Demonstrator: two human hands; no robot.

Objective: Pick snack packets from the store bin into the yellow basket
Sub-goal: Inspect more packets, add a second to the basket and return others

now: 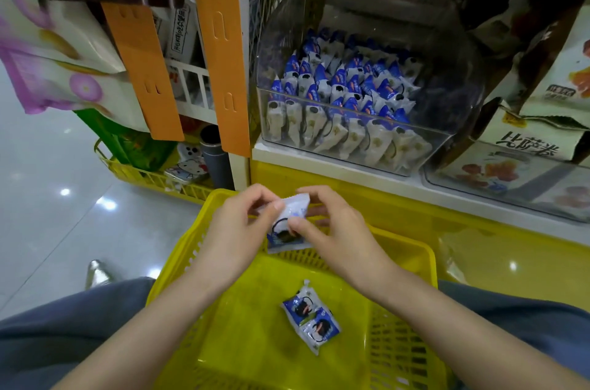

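Note:
A clear store bin [424,150] on the shelf ahead is full of several blue-and-white snack packets [348,92]. Below it, on my lap, sits the yellow basket [412,265]. Two packets [311,314] lie on its floor. Above the basket's far rim, my left hand [238,226] and my right hand [335,226] both pinch one white-and-blue packet [287,223] between fingers and thumbs. The hands hide part of this packet.
Orange hanging strips [223,48] and hung snack bags stand left of the bin. A second clear bin [510,185] with boxes above it is at the right. Another yellow basket [153,179] with goods rests on the shiny floor at the left.

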